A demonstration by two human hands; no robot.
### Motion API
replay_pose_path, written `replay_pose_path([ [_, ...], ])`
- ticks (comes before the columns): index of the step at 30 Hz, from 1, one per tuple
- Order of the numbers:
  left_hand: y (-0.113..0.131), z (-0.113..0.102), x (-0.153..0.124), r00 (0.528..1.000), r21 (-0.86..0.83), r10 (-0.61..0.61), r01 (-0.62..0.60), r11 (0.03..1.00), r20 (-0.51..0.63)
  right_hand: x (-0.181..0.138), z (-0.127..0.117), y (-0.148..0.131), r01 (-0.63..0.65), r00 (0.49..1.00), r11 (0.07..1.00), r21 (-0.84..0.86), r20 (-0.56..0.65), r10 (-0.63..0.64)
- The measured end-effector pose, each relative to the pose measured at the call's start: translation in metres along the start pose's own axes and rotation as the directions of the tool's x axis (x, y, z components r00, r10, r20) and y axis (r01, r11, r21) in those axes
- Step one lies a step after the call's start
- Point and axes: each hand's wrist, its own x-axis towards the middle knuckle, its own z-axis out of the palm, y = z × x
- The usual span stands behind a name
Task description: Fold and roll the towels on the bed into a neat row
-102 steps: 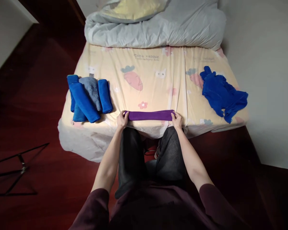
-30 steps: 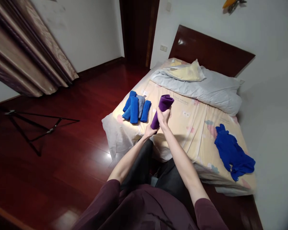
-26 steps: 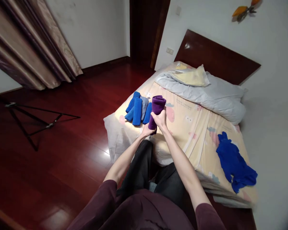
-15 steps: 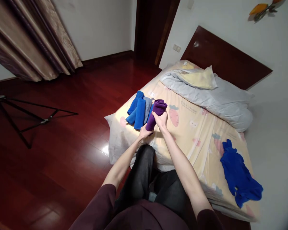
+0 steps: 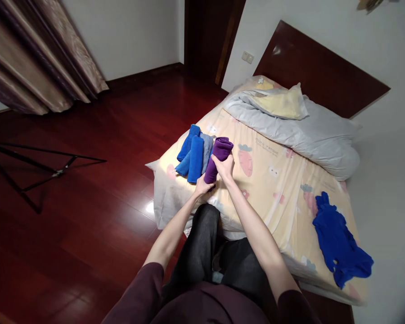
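A rolled purple towel [image 5: 217, 153] is held in both my hands at the right side of a pile of rolled towels on the bed. My right hand [image 5: 224, 166] wraps round its middle. My left hand [image 5: 203, 185] grips its lower, near end. The pile holds blue rolled towels [image 5: 195, 158] and one grey-blue rolled towel [image 5: 207, 146]. The purple roll lies along the pile's right edge, touching or almost touching it.
The bed [image 5: 273, 189] has a yellow cartoon-print sheet. A grey duvet [image 5: 300, 130] is bunched at the headboard end. A crumpled blue cloth [image 5: 339, 245] lies near the bed's right corner. A black stand's legs [image 5: 37, 166] rest on the red wooden floor at left.
The purple towel lay across the bed edge between my hands; both hands have lifted it, turned it end-on and carried it left, down beside the blue pile. My head has turned left.
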Motion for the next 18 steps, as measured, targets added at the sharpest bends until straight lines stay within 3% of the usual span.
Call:
replay_pose_path([
  [2, 0.010, 0.001, -0.013, 0.987, 0.080, 0.114, -0.105, 0.991, -0.110, -0.002, 0.000, 0.002, 0.012, 1.000, 1.000, 0.011, -0.009, -0.012],
  [4, 0.022, 0.003, -0.035, 0.934, 0.215, 0.252, -0.200, 0.956, -0.252, -0.006, 0.001, 0.008, 0.042, 0.999, 0.999, 0.015, -0.034, -0.042],
  [6, 0.033, 0.004, -0.062, 0.881, 0.357, 0.373, -0.261, 0.897, -0.291, -0.014, 0.000, 0.021, 0.051, 0.997, 0.999, -0.001, -0.054, -0.051],
  [9, 0.042, 0.003, -0.094, 0.871, 0.500, 0.484, -0.382, 0.777, -0.087, -0.036, -0.006, 0.049, 0.001, 1.000, 1.000, -0.026, -0.012, -0.001],
  [12, 0.036, 0.002, -0.110, 0.858, 0.535, 0.476, -0.498, 0.683, 0.190, -0.073, -0.022, 0.088, -0.080, 0.995, 0.996, -0.028, 0.064, 0.081],
  [15, 0.018, 0.002, -0.131, 0.822, 0.508, 0.411, -0.568, 0.648, 0.394, -0.119, -0.053, 0.140, -0.149, 0.980, 0.988, -0.027, 0.127, 0.151],
  [18, -0.007, -0.002, -0.171, 0.777, 0.458, 0.351, -0.603, 0.653, 0.523, -0.164, -0.102, 0.199, -0.180, 0.977, 0.982, -0.058, 0.101, 0.185],
])
